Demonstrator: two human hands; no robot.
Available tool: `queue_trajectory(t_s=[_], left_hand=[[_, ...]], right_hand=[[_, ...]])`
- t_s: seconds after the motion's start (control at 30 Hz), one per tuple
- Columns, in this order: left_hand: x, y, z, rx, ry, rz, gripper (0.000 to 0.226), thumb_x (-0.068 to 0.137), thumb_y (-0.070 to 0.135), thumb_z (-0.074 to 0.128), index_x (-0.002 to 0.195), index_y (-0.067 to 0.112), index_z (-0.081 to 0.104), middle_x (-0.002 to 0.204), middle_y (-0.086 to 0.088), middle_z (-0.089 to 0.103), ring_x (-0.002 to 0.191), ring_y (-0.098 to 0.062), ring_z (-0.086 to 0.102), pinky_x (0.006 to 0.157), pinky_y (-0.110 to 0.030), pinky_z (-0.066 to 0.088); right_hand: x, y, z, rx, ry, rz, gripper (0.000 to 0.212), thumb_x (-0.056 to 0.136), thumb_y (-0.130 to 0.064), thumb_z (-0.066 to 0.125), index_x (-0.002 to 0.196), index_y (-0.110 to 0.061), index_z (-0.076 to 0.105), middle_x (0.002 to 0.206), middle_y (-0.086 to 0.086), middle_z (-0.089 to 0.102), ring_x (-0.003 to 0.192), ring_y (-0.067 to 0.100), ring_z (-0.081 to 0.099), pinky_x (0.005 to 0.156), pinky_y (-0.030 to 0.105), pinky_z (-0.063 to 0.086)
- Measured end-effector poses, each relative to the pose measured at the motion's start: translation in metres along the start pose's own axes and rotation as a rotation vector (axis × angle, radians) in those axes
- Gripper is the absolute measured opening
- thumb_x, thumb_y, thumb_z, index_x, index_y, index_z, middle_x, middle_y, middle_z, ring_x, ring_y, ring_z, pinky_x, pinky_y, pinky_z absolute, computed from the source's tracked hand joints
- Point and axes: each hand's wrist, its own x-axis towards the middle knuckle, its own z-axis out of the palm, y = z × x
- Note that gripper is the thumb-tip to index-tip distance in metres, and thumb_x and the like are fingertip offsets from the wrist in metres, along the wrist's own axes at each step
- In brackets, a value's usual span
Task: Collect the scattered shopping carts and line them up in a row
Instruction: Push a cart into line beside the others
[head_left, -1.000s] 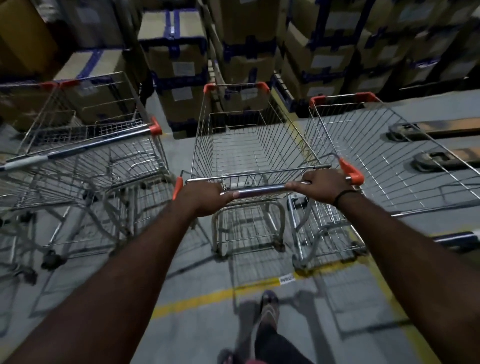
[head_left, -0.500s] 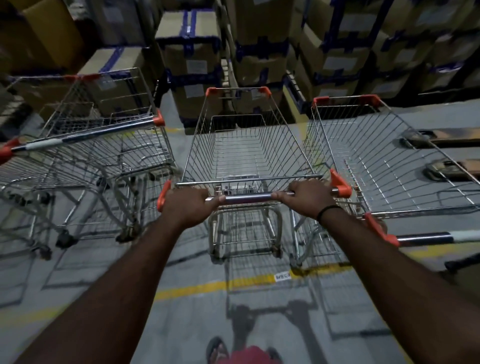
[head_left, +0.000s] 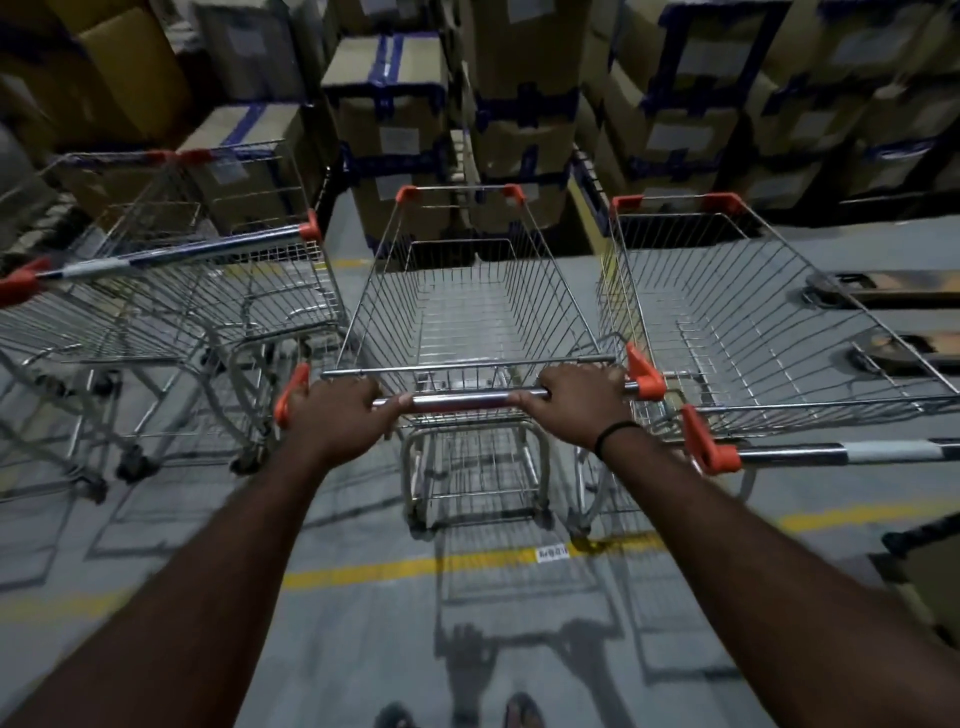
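The middle cart (head_left: 467, 332) was held by its handle bar (head_left: 462, 401). The left grip (head_left: 332, 415) was curled round the bar near its left end, and the right grip (head_left: 576, 400) was curled round it just inside the orange end cap (head_left: 644, 374). The cart was stood on the grey floor (head_left: 363, 649), nose toward the stacked cartons (head_left: 395, 88), with its rear wheels just beyond the yellow line (head_left: 389, 569). It was placed between two others. The right cart (head_left: 753, 332) was set just beside it, nearly parallel and with the fronts about level. The left cart (head_left: 171, 312) was parked a little apart and turned at an angle.

The basket was seen to be empty, so the cart was judged light for its bulk. Its wire frame was judged stiff, and it was expected to roll and swivel readily on its casters. The polished bar was judged the proper place to be taken hold of: a hold spread toward both ends would give leverage for steering, whereas the thin wire sides would offer little purchase. Because the bar looked smooth, some slip under a loose palm was thought possible. The chief risk was judged to lie on the right, where the basket rim could be snagged on the neighbour's wire side.
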Motion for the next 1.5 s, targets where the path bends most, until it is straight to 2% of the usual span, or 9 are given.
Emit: queue_trajectory(t_s=[0.2, 0.27, 0.37, 0.43, 0.57, 0.8, 1.1, 1.23, 1.5], left_hand=[[-0.007, -0.007, 0.003, 0.005, -0.012, 0.026, 0.087, 0.068, 0.099, 0.002, 0.086, 0.034, 0.056, 0.111, 0.003, 0.068, 0.117, -0.028, 0.059, 0.112, -0.059, 0.022], [-0.010, -0.009, 0.002, -0.003, -0.022, 0.031, 0.092, 0.065, 0.100, 0.002, 0.089, 0.032, 0.058, 0.110, 0.004, 0.068, 0.116, -0.027, 0.060, 0.111, -0.058, 0.021], [-0.013, -0.010, 0.001, -0.017, -0.021, 0.030, 0.097, 0.062, 0.101, 0.001, 0.090, 0.029, 0.060, 0.106, 0.005, 0.068, 0.112, -0.024, 0.061, 0.110, -0.057, 0.023], [-0.016, -0.010, -0.001, -0.034, -0.036, 0.034, 0.090, 0.065, 0.099, 0.006, 0.088, 0.030, 0.059, 0.106, 0.004, 0.067, 0.110, -0.024, 0.061, 0.108, -0.058, 0.026], [-0.022, -0.012, -0.002, -0.012, -0.057, 0.047, 0.074, 0.077, 0.093, 0.018, 0.087, 0.030, 0.056, 0.109, 0.004, 0.068, 0.111, -0.024, 0.061, 0.109, -0.058, 0.027], [-0.032, -0.014, -0.005, 0.003, -0.047, 0.053, 0.066, 0.086, 0.085, 0.028, 0.094, 0.028, 0.060, 0.117, 0.001, 0.067, 0.117, -0.026, 0.058, 0.104, -0.054, 0.032], [-0.044, -0.011, -0.005, -0.022, -0.060, 0.071, 0.059, 0.091, 0.079, 0.029, 0.091, 0.028, 0.057, 0.116, 0.000, 0.068, 0.119, -0.027, 0.059, 0.113, -0.059, 0.018], [-0.051, -0.008, -0.006, -0.052, -0.075, 0.066, 0.059, 0.092, 0.077, 0.031, 0.094, 0.026, 0.061, 0.119, -0.002, 0.066, 0.120, -0.027, 0.057, 0.111, -0.061, 0.023], [-0.061, -0.008, -0.007, -0.068, -0.088, 0.062, 0.060, 0.093, 0.077, 0.030, 0.100, 0.026, 0.061, 0.121, -0.002, 0.066, 0.122, -0.028, 0.056, 0.113, -0.061, 0.018]], right_hand=[[-0.008, -0.003, 0.002, 0.010, 0.004, 0.020, 0.057, 0.087, -0.083, 0.034, 0.075, -0.030, 0.050, 0.090, -0.004, 0.063, 0.098, 0.025, 0.058, 0.101, 0.050, 0.026], [-0.012, -0.005, 0.002, 0.018, 0.016, 0.028, 0.058, 0.086, -0.083, 0.036, 0.084, -0.030, 0.059, 0.096, -0.002, 0.067, 0.102, 0.025, 0.059, 0.100, 0.049, 0.027], [-0.016, -0.008, 0.001, 0.042, -0.003, 0.046, 0.064, 0.087, -0.081, 0.038, 0.107, -0.027, 0.067, 0.108, 0.000, 0.069, 0.110, 0.026, 0.058, 0.105, 0.051, 0.027], [-0.018, -0.010, 0.002, 0.051, -0.019, 0.070, 0.063, 0.086, -0.082, 0.039, 0.107, -0.030, 0.068, 0.111, 0.002, 0.068, 0.116, 0.028, 0.057, 0.110, 0.055, 0.023], [-0.028, -0.019, 0.006, 0.080, -0.022, 0.148, 0.065, 0.086, -0.081, 0.040, 0.115, -0.031, 0.069, 0.121, 0.004, 0.067, 0.127, 0.028, 0.052, 0.118, 0.061, 0.006], [-0.045, -0.032, 0.007, 0.062, -0.029, 0.166, 0.060, 0.091, -0.076, 0.039, 0.119, -0.031, 0.067, 0.127, 0.004, 0.065, 0.133, 0.031, 0.045, 0.117, 0.061, 0.003], [-0.051, -0.027, 0.003, 0.057, -0.062, 0.144, 0.053, 0.092, -0.074, 0.038, 0.101, -0.031, 0.067, 0.116, 0.001, 0.067, 0.128, 0.030, 0.049, 0.118, 0.063, 0.005], [-0.054, -0.026, 0.003, 0.048, -0.062, 0.138, 0.045, 0.093, -0.074, 0.038, 0.088, -0.034, 0.057, 0.118, 0.001, 0.066, 0.130, 0.031, 0.047, 0.117, 0.063, 0.005], [-0.063, -0.025, 0.008, 0.032, -0.044, 0.126, 0.046, 0.093, -0.074, 0.037, 0.088, -0.034, 0.058, 0.115, 0.001, 0.067, 0.128, 0.030, 0.050, 0.118, 0.062, 0.004]])
